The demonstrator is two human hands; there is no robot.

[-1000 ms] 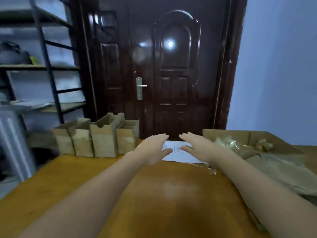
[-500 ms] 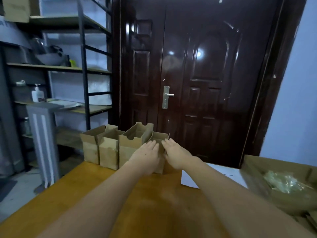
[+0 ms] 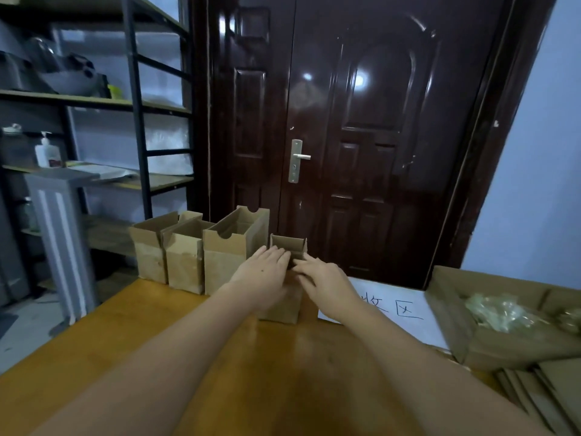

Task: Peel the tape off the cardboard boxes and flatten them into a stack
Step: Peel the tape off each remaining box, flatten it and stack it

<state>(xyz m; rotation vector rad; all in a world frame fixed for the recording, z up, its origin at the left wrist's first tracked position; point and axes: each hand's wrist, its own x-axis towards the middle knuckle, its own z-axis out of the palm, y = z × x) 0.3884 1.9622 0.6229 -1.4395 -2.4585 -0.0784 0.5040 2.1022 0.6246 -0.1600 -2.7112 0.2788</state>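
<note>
- Both arms stretch out over the orange-brown desk (image 3: 94,357), towards its far edge by the door.
- The left hand (image 3: 262,278) is laid against the near left side of the small open cardboard box (image 3: 289,247), fingers reaching up to its top rim, lightly bent over the edge.
- The right hand (image 3: 327,287) comes in from the other side, fingers (image 3: 303,265) at the box's near rim, just beside the left fingertips; the two hands are close together, both on this box.
- How firmly either hand has it, I cannot tell; the fingers look only lightly bent.
- That small box stands upright near the far edge of the desk, top flaps open, the last on the right of a row.
- To its left, touching or nearly so, stands the tall notched box (image 3: 232,247), then the middle box (image 3: 185,256), then the leftmost box (image 3: 151,247) at the desk's far left corner, all upright and open.
- Right of the hands a white paper sheet (image 3: 405,313) with handwritten characters lies flat at the far edge.
- At the right edge sits a large open carton (image 3: 452,313) with crumpled clear tape (image 3: 500,313) inside.
- Flattened cardboard pieces (image 3: 547,394) lie in front of that carton, at the near right.
</note>
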